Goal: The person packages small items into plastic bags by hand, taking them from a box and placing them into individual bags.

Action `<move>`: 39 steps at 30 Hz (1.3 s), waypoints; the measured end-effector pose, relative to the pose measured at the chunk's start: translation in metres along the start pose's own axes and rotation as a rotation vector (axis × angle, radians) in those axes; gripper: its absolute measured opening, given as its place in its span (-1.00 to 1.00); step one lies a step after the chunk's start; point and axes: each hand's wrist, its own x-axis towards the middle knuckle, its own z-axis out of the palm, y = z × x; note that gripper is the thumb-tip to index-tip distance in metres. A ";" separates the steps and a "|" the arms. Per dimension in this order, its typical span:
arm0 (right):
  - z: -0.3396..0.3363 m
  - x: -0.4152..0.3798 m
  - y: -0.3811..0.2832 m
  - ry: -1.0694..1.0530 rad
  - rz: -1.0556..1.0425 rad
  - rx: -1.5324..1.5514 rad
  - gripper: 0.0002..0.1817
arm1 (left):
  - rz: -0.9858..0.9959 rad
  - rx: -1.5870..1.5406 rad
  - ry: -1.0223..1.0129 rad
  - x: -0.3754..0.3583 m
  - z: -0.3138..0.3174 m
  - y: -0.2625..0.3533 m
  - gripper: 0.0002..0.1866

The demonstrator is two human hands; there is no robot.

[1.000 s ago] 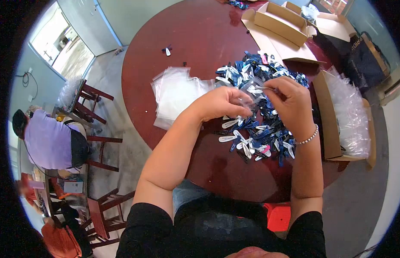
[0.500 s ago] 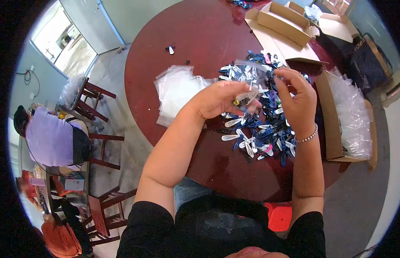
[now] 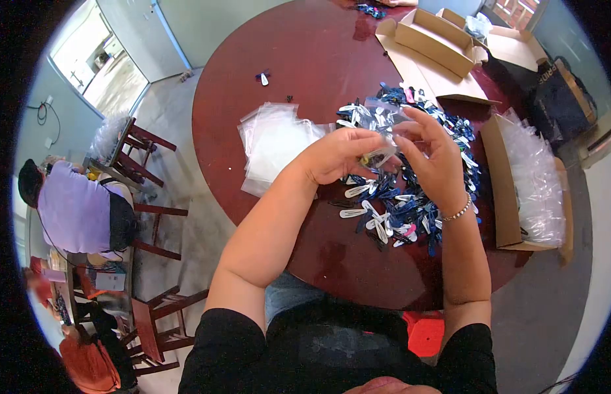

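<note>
My left hand (image 3: 345, 154) is closed on a small clear plastic bag (image 3: 382, 154) above the pile of hair clips (image 3: 400, 210). Something dark and yellow shows at the bag's lower part. My right hand (image 3: 430, 148), with a beaded bracelet at the wrist, is beside the bag's right side, thumb and fingers curved around its edge; whether they grip it is hidden. Blue, white and a few pink clips lie heaped under both hands. Left of the pile, flat clear bags (image 3: 276, 144) lie in an overlapping stack.
An open carton (image 3: 505, 197) of filled clear bags stands at the right. Empty cardboard boxes (image 3: 437, 39) are at the back right. A single clip (image 3: 264, 79) lies at the back left of the round table (image 3: 246, 59). A person in purple (image 3: 79, 207) sits far left.
My right hand has moved left and slightly down, closer to the bag and my left hand. My left hand keeps hold of the bag in nearly the same place.
</note>
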 end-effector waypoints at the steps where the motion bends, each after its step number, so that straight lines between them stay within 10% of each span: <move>1: -0.001 -0.001 -0.001 0.001 0.000 -0.003 -0.60 | -0.006 0.076 0.001 0.002 -0.001 -0.002 -0.60; 12: 0.002 -0.001 0.005 -0.031 0.039 -0.002 -0.39 | -0.006 0.195 0.066 0.002 -0.001 -0.008 -0.71; 19: -0.013 0.003 0.002 0.032 0.076 -0.135 -0.82 | -0.086 0.337 0.000 0.001 0.008 -0.001 -0.65; 29: -0.138 -0.025 0.008 0.531 0.056 -0.637 -0.79 | -0.057 0.443 0.111 0.002 0.008 -0.002 -0.66; 39: -0.213 -0.102 0.035 0.393 0.305 -1.180 -0.75 | -0.053 0.504 0.070 0.000 0.017 -0.001 -0.63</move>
